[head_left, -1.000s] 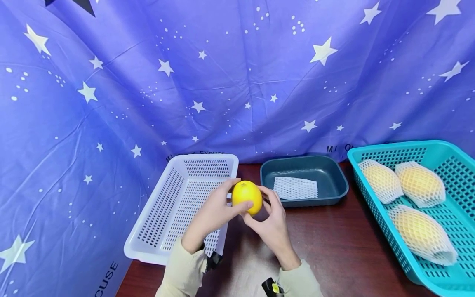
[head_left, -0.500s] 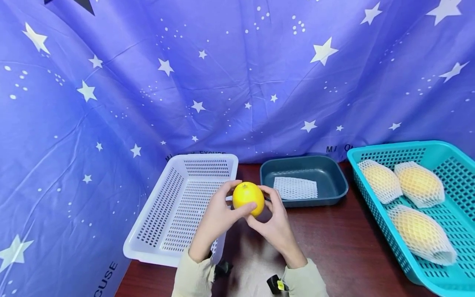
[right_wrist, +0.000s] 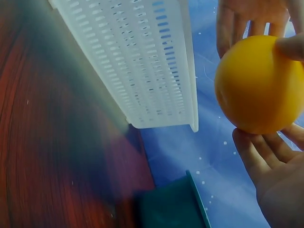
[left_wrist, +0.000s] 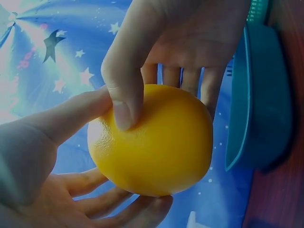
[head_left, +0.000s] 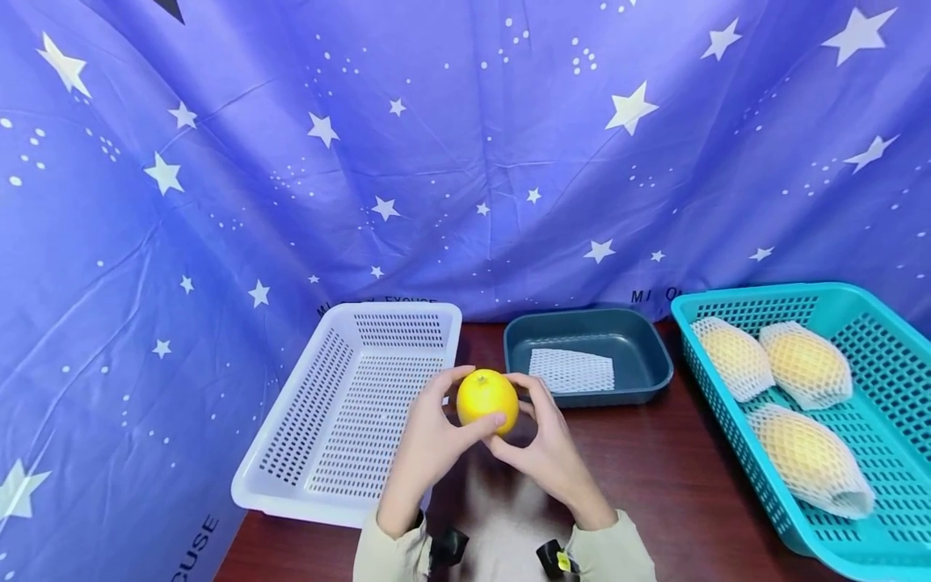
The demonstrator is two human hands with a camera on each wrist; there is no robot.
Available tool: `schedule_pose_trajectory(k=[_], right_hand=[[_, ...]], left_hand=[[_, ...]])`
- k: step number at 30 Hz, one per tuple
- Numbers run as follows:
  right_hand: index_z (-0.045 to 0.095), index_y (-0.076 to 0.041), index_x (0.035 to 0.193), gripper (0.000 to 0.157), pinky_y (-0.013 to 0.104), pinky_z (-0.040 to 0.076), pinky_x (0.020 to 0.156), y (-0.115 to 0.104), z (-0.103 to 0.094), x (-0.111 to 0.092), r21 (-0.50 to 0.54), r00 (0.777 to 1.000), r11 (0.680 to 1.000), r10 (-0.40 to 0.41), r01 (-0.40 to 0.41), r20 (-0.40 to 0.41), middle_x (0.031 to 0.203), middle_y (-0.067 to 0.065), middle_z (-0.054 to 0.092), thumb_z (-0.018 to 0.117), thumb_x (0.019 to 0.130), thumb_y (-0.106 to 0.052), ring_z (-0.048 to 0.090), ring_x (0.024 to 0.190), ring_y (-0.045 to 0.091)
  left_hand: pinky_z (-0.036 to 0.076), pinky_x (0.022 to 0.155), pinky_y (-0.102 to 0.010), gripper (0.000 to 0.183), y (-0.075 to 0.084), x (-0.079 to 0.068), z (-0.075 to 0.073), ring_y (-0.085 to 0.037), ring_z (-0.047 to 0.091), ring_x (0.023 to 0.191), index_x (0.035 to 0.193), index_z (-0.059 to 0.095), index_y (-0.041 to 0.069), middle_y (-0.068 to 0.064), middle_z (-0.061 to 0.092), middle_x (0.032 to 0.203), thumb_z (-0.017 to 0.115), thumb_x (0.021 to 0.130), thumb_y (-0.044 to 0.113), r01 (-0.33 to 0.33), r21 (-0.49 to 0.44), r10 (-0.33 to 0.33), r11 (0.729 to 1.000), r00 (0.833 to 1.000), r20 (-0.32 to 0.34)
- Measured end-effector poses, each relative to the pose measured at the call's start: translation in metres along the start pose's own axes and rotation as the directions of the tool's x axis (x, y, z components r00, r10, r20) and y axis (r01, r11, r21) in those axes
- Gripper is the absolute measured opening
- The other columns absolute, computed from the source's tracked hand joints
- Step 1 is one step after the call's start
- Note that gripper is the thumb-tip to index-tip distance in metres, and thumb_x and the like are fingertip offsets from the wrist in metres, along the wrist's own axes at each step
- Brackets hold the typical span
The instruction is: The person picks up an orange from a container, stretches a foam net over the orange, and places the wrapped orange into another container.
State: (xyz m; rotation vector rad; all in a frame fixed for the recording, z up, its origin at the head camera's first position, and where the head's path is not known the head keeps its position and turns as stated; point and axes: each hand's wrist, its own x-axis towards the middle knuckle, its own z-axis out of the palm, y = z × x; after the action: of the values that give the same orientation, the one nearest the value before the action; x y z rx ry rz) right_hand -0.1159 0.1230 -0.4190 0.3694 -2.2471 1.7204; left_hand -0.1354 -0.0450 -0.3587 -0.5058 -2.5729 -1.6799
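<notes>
A yellow-orange orange [head_left: 486, 396] is held up between both hands above the table. My left hand [head_left: 429, 432] grips it from the left, thumb across its near side. From the right, my right hand [head_left: 544, 444] holds it too, with thumb and fingers round its edge. The close wrist views show smooth, bare peel on the orange [left_wrist: 161, 147], with the two thumbs close together on it. A flat white foam net sleeve [head_left: 570, 370] lies in a dark teal tray [head_left: 640, 392] just beyond the right hand.
A white perforated basket [head_left: 291, 508] stands left of the hands. To the right, a turquoise basket [head_left: 727, 461] contains three net-wrapped fruits [head_left: 810, 457]. A blue star-patterned curtain [head_left: 465, 162] hangs close behind the containers, and the tabletop [head_left: 655, 485] is dark reddish wood.
Both hands and the orange have come slightly lower and nearer, with the grip unchanged. The head view has shifted a little, so the containers on the right appear further left.
</notes>
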Motion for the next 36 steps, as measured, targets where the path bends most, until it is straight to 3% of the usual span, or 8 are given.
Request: schedule_pose_trajectory(k=[7, 17, 22, 36], right_hand=[[0.045, -0.019, 0.137, 0.073, 0.032, 0.051, 0.099, 0.006, -0.012, -0.003, -0.044, 0.999, 0.999, -0.004, 0.006, 0.037, 0.134, 0.001, 0.048, 0.086, 0.077, -0.016, 0.059, 0.116, 0.022], [0.046, -0.018, 0.136, 0.072, 0.032, 0.052, 0.098, 0.011, -0.024, -0.008, -0.089, 0.998, 0.996, -0.014, 0.019, 0.054, 0.134, 0.001, 0.049, 0.087, 0.076, -0.019, 0.055, 0.118, 0.017], [0.045, -0.018, 0.137, 0.073, 0.036, 0.051, 0.1, 0.012, -0.029, -0.01, -0.129, 0.997, 0.992, 0.005, 0.004, 0.073, 0.136, 0.001, 0.047, 0.087, 0.077, -0.022, 0.051, 0.121, 0.017], [0.045, -0.021, 0.137, 0.072, 0.032, 0.052, 0.098, 0.017, -0.057, -0.018, -0.182, 0.98, 0.983, 0.072, -0.037, 0.188, 0.135, -0.001, 0.048, 0.085, 0.078, -0.034, 0.055, 0.117, 0.018]], left_hand=[[0.054, 0.082, -0.034, 0.064, -0.001, -0.002, 0.01, -0.023, 0.06, 0.093, 0.13, 0.059, 0.008, -0.006, 0.063, 0.12, 0.086, 0.076, 0.028, 0.004, -0.043, -0.004, 0.999, 1.0, 0.004], [0.055, 0.084, -0.027, 0.061, -0.008, -0.003, 0.023, -0.023, 0.064, 0.099, 0.13, 0.059, 0.009, -0.006, 0.063, 0.122, 0.085, 0.078, 0.028, 0.011, -0.073, -0.009, 0.997, 1.0, 0.026], [0.056, 0.085, -0.027, 0.064, -0.01, -0.002, 0.026, -0.023, 0.065, 0.101, 0.131, 0.058, 0.008, -0.006, 0.063, 0.123, 0.086, 0.077, 0.029, 0.007, -0.057, -0.005, 0.998, 0.999, 0.038], [0.055, 0.085, -0.032, 0.065, -0.011, -0.002, 0.045, -0.022, 0.064, 0.101, 0.127, 0.062, 0.011, -0.003, 0.063, 0.12, 0.088, 0.073, 0.036, -0.021, 0.064, 0.013, 0.998, 0.993, 0.114]])
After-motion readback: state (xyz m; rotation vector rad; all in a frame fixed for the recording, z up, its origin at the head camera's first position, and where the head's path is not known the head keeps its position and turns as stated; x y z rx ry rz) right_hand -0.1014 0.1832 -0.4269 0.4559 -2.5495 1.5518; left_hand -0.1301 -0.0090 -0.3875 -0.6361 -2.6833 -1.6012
